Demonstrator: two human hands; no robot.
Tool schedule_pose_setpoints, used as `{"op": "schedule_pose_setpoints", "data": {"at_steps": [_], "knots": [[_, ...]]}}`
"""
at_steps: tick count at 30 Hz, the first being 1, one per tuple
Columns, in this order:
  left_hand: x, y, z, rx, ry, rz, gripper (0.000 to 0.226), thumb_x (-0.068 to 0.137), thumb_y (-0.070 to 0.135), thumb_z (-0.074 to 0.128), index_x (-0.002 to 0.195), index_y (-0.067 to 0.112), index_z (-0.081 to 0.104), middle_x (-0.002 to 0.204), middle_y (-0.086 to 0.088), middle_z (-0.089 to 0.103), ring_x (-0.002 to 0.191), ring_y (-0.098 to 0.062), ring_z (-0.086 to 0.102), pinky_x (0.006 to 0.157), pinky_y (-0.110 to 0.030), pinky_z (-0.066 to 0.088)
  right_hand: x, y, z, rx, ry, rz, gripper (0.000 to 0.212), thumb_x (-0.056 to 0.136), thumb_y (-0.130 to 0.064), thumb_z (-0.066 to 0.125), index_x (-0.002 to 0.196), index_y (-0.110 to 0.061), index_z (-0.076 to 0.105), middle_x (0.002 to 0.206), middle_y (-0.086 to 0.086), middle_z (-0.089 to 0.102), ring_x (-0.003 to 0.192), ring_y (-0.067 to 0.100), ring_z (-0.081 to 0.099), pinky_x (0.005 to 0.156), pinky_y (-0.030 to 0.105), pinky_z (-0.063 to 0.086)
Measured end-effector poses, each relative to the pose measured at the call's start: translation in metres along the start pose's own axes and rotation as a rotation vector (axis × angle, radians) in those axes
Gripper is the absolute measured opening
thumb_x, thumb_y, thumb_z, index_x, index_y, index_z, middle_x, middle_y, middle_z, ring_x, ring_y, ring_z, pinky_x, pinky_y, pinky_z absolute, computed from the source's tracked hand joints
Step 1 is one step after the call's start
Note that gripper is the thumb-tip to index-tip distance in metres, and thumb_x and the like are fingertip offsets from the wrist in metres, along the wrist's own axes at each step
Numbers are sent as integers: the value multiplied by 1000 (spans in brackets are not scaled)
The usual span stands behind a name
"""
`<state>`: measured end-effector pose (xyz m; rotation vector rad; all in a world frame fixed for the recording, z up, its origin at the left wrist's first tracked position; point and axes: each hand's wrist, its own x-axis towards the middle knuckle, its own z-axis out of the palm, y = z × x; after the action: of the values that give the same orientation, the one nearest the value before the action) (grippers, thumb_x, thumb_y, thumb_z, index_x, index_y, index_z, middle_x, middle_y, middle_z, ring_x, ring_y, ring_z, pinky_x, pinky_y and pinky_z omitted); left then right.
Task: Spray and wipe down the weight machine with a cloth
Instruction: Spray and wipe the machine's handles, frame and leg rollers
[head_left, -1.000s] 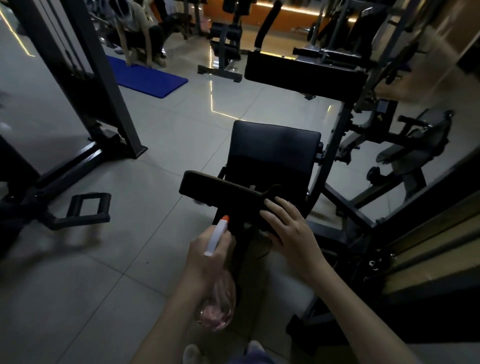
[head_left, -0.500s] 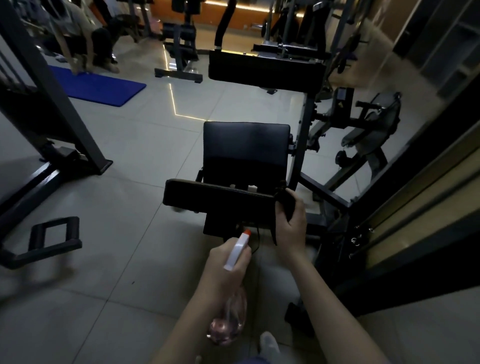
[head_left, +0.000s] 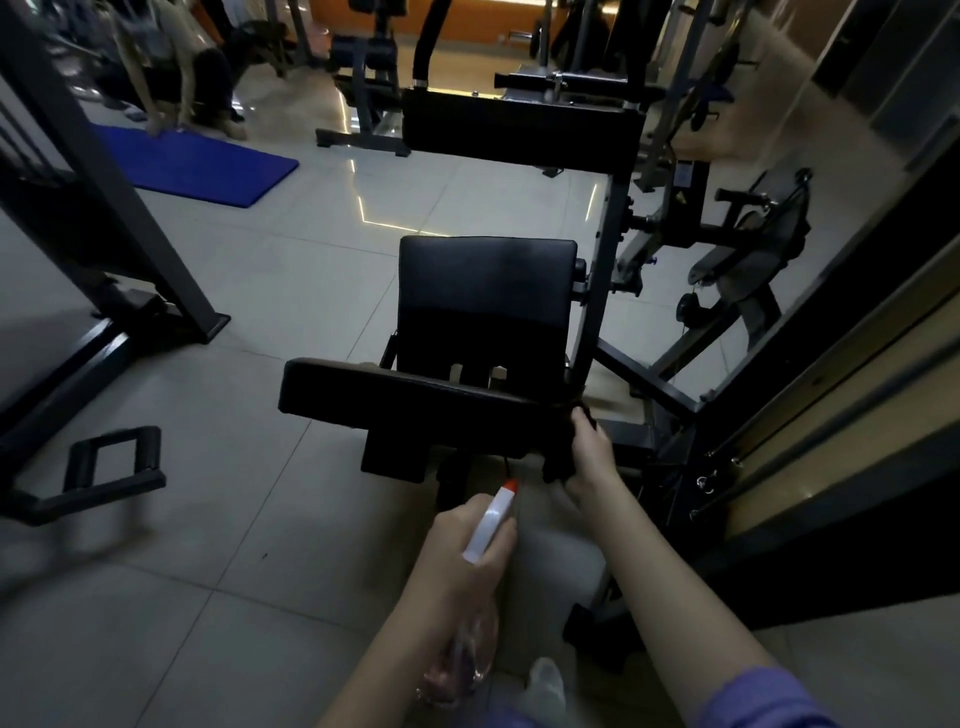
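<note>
Right hand (head_left: 592, 460) at the right end of the pad (head_left: 405, 400), fingers curled round a dark cloth (head_left: 561, 452). Cloth bunched against the pad's end and hanging a little below it. It is black on black, so its edges are hard to make out.

Left hand (head_left: 462, 545) grips the bottle (head_left: 491, 522) by the neck, lower down and closer to the body. Orange nozzle tilts up and forward, towards the pad's near edge, just beside the right hand. Clear body hangs below the fist.

Pad is on the machine (head_left: 597, 291), its long axis running left to right across the view. Seat (head_left: 488, 296) sits behind it.

Key relation: the right hand is at the pad's extreme right, so all its remaining length lies to that hand's left. My judgement is that the next wipe should run leftward along that axis. The right hand touches the pad and the left does not. The nozzle would have to swing left to wet the far end.
</note>
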<state>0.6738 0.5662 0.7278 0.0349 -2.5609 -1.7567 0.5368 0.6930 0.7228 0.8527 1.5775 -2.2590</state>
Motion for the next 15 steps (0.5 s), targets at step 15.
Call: {"op": "schedule_pose_setpoints", "data": {"at_steps": [15], "knots": [[42, 11, 85, 242, 399, -41, 21, 87, 23, 46, 66, 22, 44, 52, 12, 42, 54, -7, 52, 47, -10, 33, 66, -15, -49, -132, -108, 112, 33, 99, -29, 46, 126, -11, 52, 99, 9, 64, 83, 21, 63, 61, 28, 49]]}}
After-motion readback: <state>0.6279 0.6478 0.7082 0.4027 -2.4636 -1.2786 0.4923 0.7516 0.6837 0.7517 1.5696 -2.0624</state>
